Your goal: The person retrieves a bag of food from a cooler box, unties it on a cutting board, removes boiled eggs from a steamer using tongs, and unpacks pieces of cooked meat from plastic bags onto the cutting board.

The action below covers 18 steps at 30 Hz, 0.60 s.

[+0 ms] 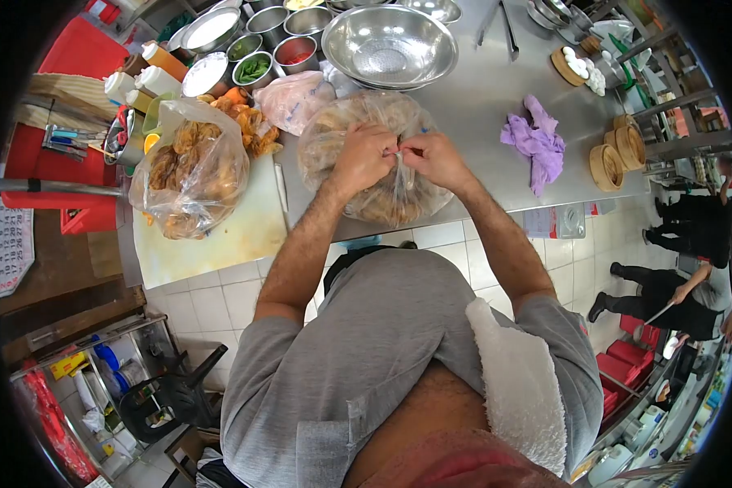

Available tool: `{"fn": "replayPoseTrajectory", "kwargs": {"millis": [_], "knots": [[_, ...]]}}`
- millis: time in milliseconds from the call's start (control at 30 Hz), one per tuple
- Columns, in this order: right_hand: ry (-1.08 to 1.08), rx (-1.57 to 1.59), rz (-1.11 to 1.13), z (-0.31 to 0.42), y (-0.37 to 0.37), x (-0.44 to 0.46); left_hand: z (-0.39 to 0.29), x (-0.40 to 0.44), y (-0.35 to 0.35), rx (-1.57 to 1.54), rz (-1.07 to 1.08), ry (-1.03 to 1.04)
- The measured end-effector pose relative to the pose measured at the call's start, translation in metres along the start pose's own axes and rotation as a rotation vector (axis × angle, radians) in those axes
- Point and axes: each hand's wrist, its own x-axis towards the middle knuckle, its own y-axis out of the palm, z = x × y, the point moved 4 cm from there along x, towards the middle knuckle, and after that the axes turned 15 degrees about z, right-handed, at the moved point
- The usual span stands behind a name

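A clear plastic bag full of brownish food, its kind blurred by the plastic, lies on the steel table in front of me. My left hand pinches the gathered neck of this bag from the left. From the right, my right hand pinches the same spot, fingertips almost touching. Whether the neck is knotted is hidden by my fingers. Left of it, a second clear bag of brown food rests on a white cutting board. A pinkish bag sits behind, between the two.
A large steel bowl and several metal pots stand at the back, with squeeze bottles to the left. On the right are a purple cloth, tongs and bamboo steamers. Other people stand at far right.
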Motion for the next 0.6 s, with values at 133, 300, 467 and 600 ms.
{"fn": "replayPoseTrajectory", "kwargs": {"millis": [133, 300, 467, 600], "knots": [[-0.016, 0.073, -0.089, -0.005, 0.0, -0.009, -0.037, -0.011, -0.019, 0.11, -0.177, 0.053], [0.023, 0.075, -0.161, 0.002, 0.002, -0.022, -0.041, -0.012, -0.009, 0.053, -0.067, -0.029], [0.012, -0.107, -0.134, 0.004, 0.002, -0.021, -0.036, -0.005, 0.003, 0.096, 0.055, -0.092], [0.057, -0.059, -0.113, 0.0, 0.007, -0.019, -0.034, -0.004, 0.007, 0.157, 0.073, -0.102]]}}
